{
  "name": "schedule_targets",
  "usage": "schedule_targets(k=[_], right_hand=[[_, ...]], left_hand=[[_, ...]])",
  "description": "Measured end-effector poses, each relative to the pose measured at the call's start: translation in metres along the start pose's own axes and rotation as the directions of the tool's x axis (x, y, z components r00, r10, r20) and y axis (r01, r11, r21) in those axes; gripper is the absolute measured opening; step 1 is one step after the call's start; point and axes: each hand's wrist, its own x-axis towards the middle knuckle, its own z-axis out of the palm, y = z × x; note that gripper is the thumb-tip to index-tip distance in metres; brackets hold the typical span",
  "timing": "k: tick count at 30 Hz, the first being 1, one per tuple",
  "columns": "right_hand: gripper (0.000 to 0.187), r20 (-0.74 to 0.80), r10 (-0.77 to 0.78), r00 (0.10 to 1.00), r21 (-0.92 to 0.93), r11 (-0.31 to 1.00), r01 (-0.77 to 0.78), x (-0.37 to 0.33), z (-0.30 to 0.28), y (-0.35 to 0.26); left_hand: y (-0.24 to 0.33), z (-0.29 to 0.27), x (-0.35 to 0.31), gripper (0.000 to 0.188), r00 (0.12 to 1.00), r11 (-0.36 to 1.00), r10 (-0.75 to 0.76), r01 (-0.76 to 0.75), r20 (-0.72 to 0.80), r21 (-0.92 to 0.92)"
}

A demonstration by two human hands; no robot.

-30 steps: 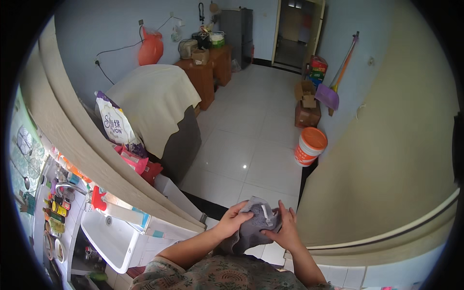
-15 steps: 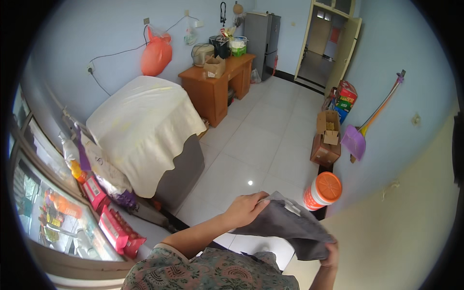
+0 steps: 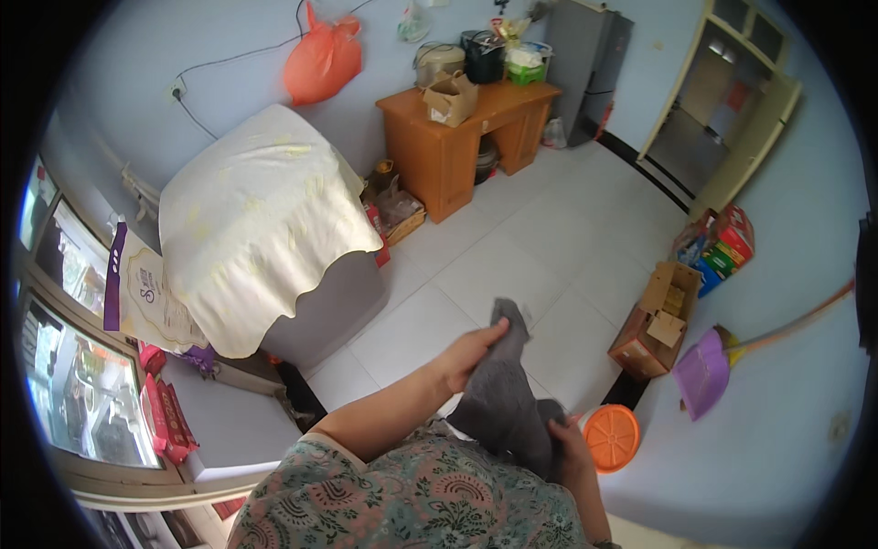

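Note:
A dark grey cloth (image 3: 501,403) hangs bunched between my two hands, in front of my patterned top. My left hand (image 3: 468,357) pinches its upper part, and a short end sticks up past the thumb. Lower down and to the right, my right hand (image 3: 571,446) grips the other side, its fingers partly hidden by the fabric. Just beyond my right hand stands a bucket with an orange lid (image 3: 611,439).
To the left stands a grey unit under a cream cover (image 3: 265,220). A wooden desk (image 3: 425,169) and a grey fridge (image 3: 585,73) line the far wall. Along the right wall are an open cardboard box (image 3: 645,339) and a purple dustpan (image 3: 702,373).
The view has turned left, so the room's contents sit differently. My hands have drawn closer together, and the cloth, spread wider before, is now bunched and more upright.

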Motion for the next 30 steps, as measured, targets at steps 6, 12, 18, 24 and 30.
schedule_targets(k=[6, 12, 18, 24, 30], right_hand=[[0.038, 0.048, -0.302, 0.952, 0.166, 0.942, 0.291, 0.108, -0.001, -0.134], [0.048, -0.073, -0.306, 0.949, -0.342, 0.902, 0.265, 0.24, -0.048, -0.228], [0.048, -0.098, -0.462, 0.882, 0.011, 0.885, 0.465, 0.301, -0.047, -0.357], [0.04, -0.129, -0.305, 0.944, 0.107, 0.942, 0.319, 0.382, -0.113, -0.387], [0.04, -0.174, -0.222, 0.959, 0.09, 0.967, 0.24, 0.478, -0.204, -0.462]], left_hand=[[0.056, -0.018, 0.067, 0.063, 0.883, 0.892, 0.392, -0.296, 0.257, -0.342], [0.072, -0.046, 0.255, 0.036, 0.991, 0.952, 0.136, -0.134, 0.012, 0.276], [0.219, 0.005, 0.366, 0.026, 0.955, 0.944, 0.296, -0.297, 0.032, 0.143], [0.283, 0.067, 0.471, 0.03, 0.975, 0.938, 0.195, -0.217, 0.106, 0.271], [0.314, 0.126, 0.606, 0.027, 0.98, 0.882, 0.16, -0.196, 0.119, 0.428]])
